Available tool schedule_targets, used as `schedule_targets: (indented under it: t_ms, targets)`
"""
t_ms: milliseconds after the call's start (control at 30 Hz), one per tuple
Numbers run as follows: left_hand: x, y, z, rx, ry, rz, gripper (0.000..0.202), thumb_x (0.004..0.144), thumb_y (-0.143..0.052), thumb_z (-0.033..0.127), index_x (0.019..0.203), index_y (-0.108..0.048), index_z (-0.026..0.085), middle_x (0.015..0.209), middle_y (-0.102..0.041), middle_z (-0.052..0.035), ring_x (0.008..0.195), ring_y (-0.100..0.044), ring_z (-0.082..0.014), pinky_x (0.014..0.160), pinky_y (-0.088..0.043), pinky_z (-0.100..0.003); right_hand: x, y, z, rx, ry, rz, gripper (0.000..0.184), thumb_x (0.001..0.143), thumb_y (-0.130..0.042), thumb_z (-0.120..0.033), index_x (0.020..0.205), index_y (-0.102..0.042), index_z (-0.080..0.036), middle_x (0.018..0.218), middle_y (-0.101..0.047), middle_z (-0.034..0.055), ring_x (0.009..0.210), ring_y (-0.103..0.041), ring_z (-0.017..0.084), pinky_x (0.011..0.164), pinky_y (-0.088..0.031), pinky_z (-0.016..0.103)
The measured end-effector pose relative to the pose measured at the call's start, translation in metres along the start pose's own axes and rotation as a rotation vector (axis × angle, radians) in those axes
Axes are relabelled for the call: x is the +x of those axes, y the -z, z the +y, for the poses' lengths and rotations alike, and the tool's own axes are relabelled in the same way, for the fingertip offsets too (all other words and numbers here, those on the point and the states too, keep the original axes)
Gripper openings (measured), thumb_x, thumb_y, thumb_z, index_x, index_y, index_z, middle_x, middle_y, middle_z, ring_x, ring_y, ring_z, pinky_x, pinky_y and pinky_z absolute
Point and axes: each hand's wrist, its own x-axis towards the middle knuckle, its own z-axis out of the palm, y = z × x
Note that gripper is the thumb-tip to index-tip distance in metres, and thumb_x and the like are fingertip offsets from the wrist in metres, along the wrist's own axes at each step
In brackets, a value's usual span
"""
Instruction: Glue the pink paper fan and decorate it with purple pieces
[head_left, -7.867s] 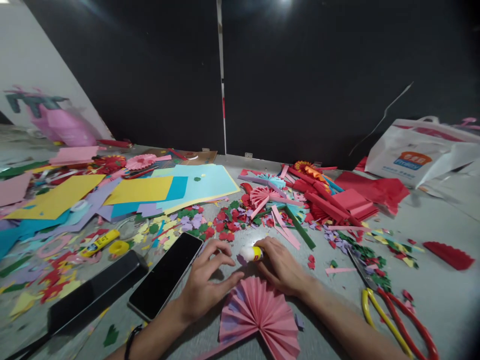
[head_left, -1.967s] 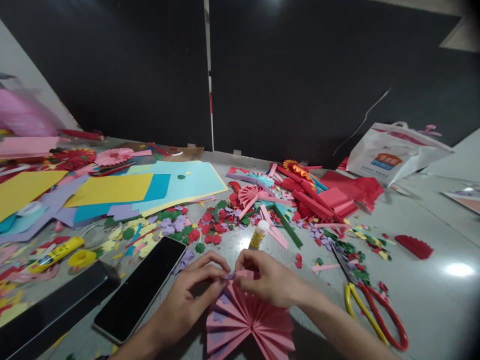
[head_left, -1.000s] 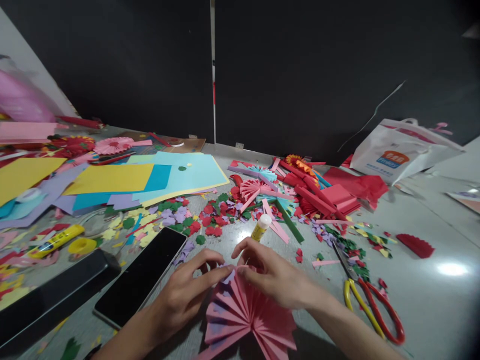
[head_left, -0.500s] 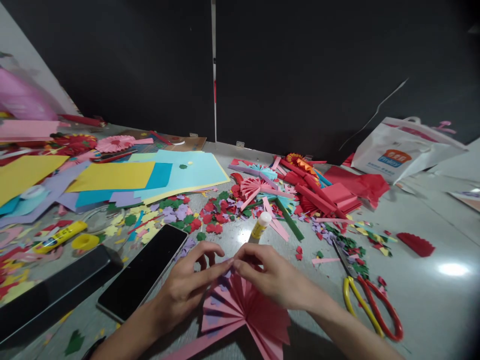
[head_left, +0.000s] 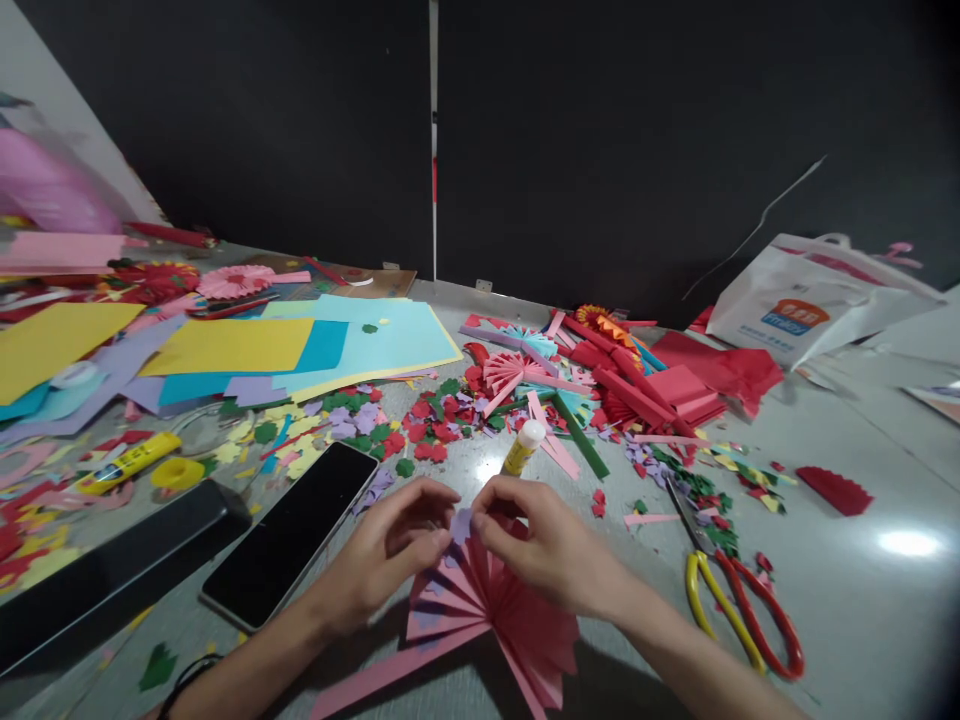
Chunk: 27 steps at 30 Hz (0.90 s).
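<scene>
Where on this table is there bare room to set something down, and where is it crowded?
Widest bare patch: grey tabletop right of the red-and-yellow-handled scissors, below the red scalloped paper strip. A smaller one lies left of the black phone. Crowded: the paper scraps above the hands and the coloured sheets at left.

The grey worktop [head_left: 847, 450] carries a smartphone [head_left: 289, 535], what looks like a dark tablet [head_left: 112, 560], red-and-yellow scissors [head_left: 731, 615], a glue stick [head_left: 523, 447] standing on end, overlapping yellow and turquoise card sheets [head_left: 360, 335], and scattered cut paper scraps [head_left: 427, 425].
</scene>
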Motion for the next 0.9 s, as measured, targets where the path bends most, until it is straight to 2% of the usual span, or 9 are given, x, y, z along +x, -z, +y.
schedule_targets:
  t_ms: [133, 233, 367, 467, 567, 767, 833, 900]
  targets:
    - [0.002, -0.002, 0.001, -0.079, 0.117, -0.122, 0.029, 0.082, -0.076, 0.041, 0.092, -0.061, 0.018, 0.082, -0.055, 0.0025, 0.071, -0.052, -0.0124, 0.063, -0.042, -0.023, -0.001, -0.002, 0.001, -0.024, 0.023, 0.013, 0.011, 0.09, -0.056, -0.015, 0.081, -0.061, -0.02, 0.075, -0.06, -0.0026, 0.068, -0.053, 0.012, 0.062, -0.04, 0.026]
    - [0.003, -0.006, 0.003, -0.028, 0.145, -0.106, 0.029, 0.081, -0.076, 0.042, 0.081, -0.06, 0.018, 0.075, -0.051, 0.0036, 0.071, -0.047, -0.0129, 0.065, -0.038, -0.025, -0.003, -0.004, 0.001, -0.03, 0.03, 0.037, 0.011, 0.089, -0.057, -0.014, 0.081, -0.062, -0.02, 0.077, -0.063, -0.0016, 0.069, -0.056, 0.013, 0.065, -0.043, 0.027]
    - [0.003, -0.011, 0.006, -0.039, 0.09, -0.09, 0.031, 0.086, -0.07, 0.043, 0.074, -0.055, 0.018, 0.076, -0.05, 0.0024, 0.073, -0.045, -0.0142, 0.068, -0.037, -0.027, -0.005, -0.004, -0.001, -0.075, 0.054, 0.08, 0.011, 0.087, -0.06, -0.013, 0.081, -0.064, -0.021, 0.078, -0.065, -0.001, 0.073, -0.058, 0.014, 0.067, -0.045, 0.027]
    - [0.004, -0.01, 0.006, -0.077, 0.069, -0.094, 0.034, 0.087, -0.07, 0.042, 0.072, -0.051, 0.019, 0.076, -0.049, 0.0027, 0.072, -0.045, -0.0138, 0.067, -0.036, -0.027, -0.008, -0.002, -0.005, -0.075, 0.076, 0.113, 0.01, 0.088, -0.061, -0.013, 0.085, -0.065, -0.022, 0.089, -0.067, 0.0007, 0.083, -0.061, 0.016, 0.073, -0.048, 0.029]
    - [0.004, -0.008, 0.003, -0.095, 0.051, -0.05, 0.031, 0.085, -0.072, 0.039, 0.073, -0.053, 0.018, 0.077, -0.049, 0.0026, 0.073, -0.046, -0.0139, 0.068, -0.038, -0.026, -0.012, 0.0, -0.011, -0.055, 0.08, 0.109, 0.01, 0.089, -0.064, -0.014, 0.085, -0.064, -0.023, 0.101, -0.068, 0.0021, 0.096, -0.063, 0.017, 0.088, -0.049, 0.033]
    - [0.005, -0.01, -0.001, -0.151, 0.011, -0.007, 0.027, 0.085, -0.073, 0.036, 0.075, -0.057, 0.017, 0.082, -0.054, 0.0011, 0.078, -0.051, -0.0148, 0.071, -0.042, -0.026, -0.013, -0.001, -0.017, 0.062, 0.059, -0.015, 0.011, 0.089, -0.068, -0.014, 0.083, -0.066, -0.023, 0.113, -0.064, 0.0014, 0.108, -0.061, 0.017, 0.101, -0.043, 0.035]
    - [0.005, -0.011, 0.0, -0.151, 0.007, 0.002, 0.027, 0.084, -0.075, 0.037, 0.077, -0.059, 0.017, 0.083, -0.054, 0.0007, 0.079, -0.052, -0.0154, 0.072, -0.043, -0.027, -0.012, -0.001, -0.014, 0.062, 0.048, -0.017, 0.009, 0.089, -0.068, -0.015, 0.084, -0.066, -0.023, 0.112, -0.064, 0.0014, 0.107, -0.06, 0.017, 0.101, -0.042, 0.035]
    - [0.004, -0.011, 0.001, -0.146, -0.003, -0.004, 0.027, 0.083, -0.076, 0.039, 0.079, -0.061, 0.016, 0.083, -0.056, -0.0003, 0.08, -0.053, -0.016, 0.071, -0.043, -0.027, -0.011, 0.0, -0.011, 0.033, 0.029, -0.004, 0.008, 0.09, -0.067, -0.017, 0.084, -0.065, -0.022, 0.104, -0.064, 0.0014, 0.098, -0.061, 0.017, 0.092, -0.045, 0.034]
